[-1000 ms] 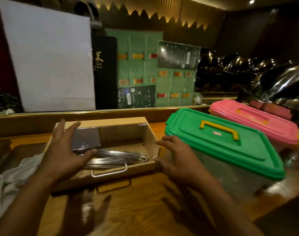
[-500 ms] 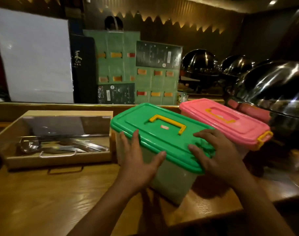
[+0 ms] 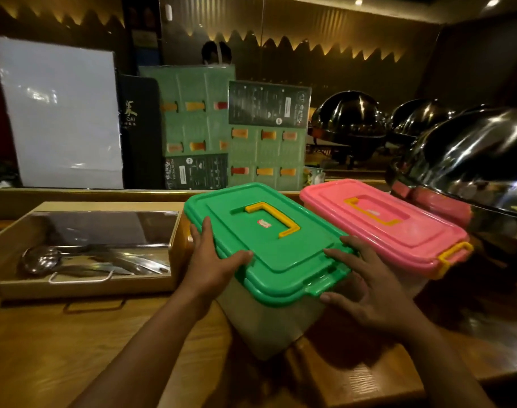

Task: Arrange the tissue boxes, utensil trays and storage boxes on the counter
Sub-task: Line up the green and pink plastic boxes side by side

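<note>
Fingers of the left hand [image 3: 211, 267] and right hand [image 3: 369, 293] spread and grasp the near corners of the green-lidded box [image 3: 269, 248] (yellow handle on top). It sits on the wooden worktop [image 3: 75, 348] between the cutlery tray [image 3: 83, 251] and the pink-lidded box [image 3: 386, 225], close beside both.

utensil tray [image 3: 83, 287] L, storage boxes [image 3: 281, 260] R

I am looking at a restaurant buffet area. Domed steel chafing dishes [image 3: 472, 160] are lining the right side, illustrated drink menus [image 3: 222, 128] are leaning against the wall behind the wooden surface [image 3: 75, 348], and a wooden utensil tray [image 3: 83, 287] is holding ladles and tongs. Warm strip lighting is glowing along a zigzag wall panel.
</note>
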The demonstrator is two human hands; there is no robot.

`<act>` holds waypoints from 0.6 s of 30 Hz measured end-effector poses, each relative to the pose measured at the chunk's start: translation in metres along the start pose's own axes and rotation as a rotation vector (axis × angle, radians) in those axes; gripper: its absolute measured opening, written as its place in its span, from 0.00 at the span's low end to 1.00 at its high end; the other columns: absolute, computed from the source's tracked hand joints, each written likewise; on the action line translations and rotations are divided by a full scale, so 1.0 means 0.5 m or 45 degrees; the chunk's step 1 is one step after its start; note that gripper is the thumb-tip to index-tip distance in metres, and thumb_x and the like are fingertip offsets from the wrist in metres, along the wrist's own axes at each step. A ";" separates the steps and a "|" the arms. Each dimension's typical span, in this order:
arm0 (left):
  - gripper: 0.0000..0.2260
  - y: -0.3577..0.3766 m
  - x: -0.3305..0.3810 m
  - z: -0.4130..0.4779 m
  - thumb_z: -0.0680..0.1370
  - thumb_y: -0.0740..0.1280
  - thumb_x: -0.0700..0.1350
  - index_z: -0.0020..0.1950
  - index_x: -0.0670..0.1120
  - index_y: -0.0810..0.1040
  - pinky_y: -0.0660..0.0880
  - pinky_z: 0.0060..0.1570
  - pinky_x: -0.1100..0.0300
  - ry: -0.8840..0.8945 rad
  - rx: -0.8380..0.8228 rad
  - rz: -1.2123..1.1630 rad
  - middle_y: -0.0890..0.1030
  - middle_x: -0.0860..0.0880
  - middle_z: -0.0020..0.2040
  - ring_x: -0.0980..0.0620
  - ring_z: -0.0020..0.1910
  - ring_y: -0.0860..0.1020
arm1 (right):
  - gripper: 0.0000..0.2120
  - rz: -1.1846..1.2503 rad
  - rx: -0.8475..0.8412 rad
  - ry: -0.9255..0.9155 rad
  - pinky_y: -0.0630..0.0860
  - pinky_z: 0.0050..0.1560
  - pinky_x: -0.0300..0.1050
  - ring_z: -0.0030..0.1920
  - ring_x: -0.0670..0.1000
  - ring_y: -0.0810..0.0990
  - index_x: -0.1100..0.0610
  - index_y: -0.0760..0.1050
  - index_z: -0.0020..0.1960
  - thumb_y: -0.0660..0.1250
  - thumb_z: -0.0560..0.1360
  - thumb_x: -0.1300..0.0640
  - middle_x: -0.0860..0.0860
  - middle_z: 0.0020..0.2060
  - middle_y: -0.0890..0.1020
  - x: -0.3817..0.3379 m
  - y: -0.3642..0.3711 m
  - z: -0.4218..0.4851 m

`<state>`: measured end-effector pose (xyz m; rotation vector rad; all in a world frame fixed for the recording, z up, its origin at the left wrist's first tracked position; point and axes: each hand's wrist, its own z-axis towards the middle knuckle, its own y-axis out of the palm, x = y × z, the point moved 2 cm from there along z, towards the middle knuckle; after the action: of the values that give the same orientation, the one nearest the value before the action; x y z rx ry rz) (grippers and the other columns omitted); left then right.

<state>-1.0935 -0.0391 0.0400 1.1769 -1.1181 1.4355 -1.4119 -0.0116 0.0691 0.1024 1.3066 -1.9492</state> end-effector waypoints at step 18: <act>0.25 -0.084 -0.021 0.214 0.67 0.69 0.39 0.64 0.49 0.79 0.83 0.40 0.51 -0.067 -0.189 -0.481 0.83 0.36 0.57 0.40 0.46 0.84 | 0.39 0.355 0.316 0.215 0.71 0.70 0.48 0.72 0.42 0.68 0.44 0.72 0.67 0.77 0.61 0.30 0.44 0.71 0.70 -0.051 0.136 0.072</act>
<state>-1.0368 -0.1396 0.0466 1.2469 -0.9577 1.0213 -1.3389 -0.0391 0.0464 0.5527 1.0818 -1.8809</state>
